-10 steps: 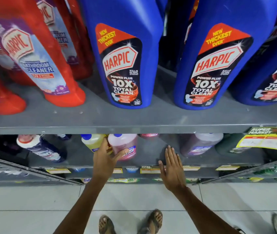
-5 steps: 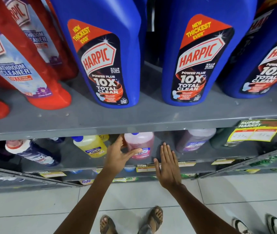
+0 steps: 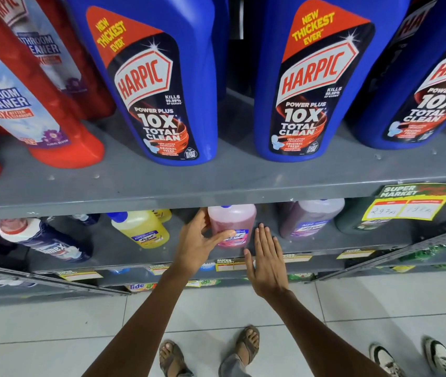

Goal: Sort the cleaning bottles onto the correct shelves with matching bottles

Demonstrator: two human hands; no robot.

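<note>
Head view, L hand (image 3: 198, 242): wrapped round pink bottle (image 3: 233, 225), thumb across label, fingers behind; grip looks closed enough to lift or slide.
R hand (image 3: 266, 257): flat, fingers straight, holding nothing; just beside bottle's right side, prob. to steady it.
Pink bottle: upright on lower shelf (image 3: 124, 251), between yellow bottle (image 3: 141, 229) and purple bottle (image 3: 308, 220); same-brand row, so likely right spot.
Edges: upper shelf lip (image 3: 216, 198) overhangs cap; tight overhead.
Room: bare shelf either side; forward pull-out clear.
Above: blue Harpic bottles (image 3: 162, 85), red ones (image 3: 61, 110) left.
</note>
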